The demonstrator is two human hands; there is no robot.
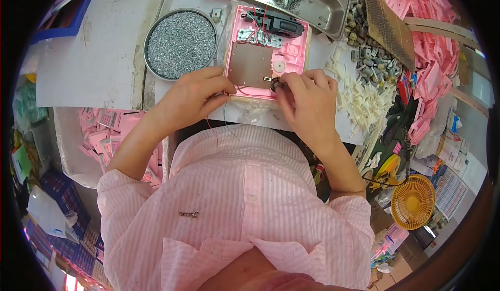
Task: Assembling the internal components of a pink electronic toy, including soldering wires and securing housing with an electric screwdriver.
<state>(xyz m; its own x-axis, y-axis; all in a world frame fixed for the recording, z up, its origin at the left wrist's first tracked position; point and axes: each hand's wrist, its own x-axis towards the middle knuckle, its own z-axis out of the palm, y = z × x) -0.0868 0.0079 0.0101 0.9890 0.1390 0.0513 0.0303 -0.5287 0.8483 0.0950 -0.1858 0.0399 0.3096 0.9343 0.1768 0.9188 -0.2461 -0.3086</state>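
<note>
A pink plastic housing (252,90) lies in front of me on a clear plastic bag. Inside it are a brown flat board (250,64), a silver metal plate (245,35), a black long mechanism (284,26), a white round wheel (279,66) and red wires (260,23). At the housing's lower left corner, my left hand (195,94) pinches thin wires (225,115), whose ends hang below the edge. My right hand (310,101) holds a small dark round part (276,85) between thumb and fingers, at the lower right of the board. The right fingertips partly hide it.
A round metal bowl (180,43) of small screws stands left of the housing. Behind is a steel compartment tray (325,23) with dark screws. White plastic pieces (364,93), small metal parts (372,57) and pink pieces (429,57) are heaped at right. A bin (70,145) of pink parts sits lower left.
</note>
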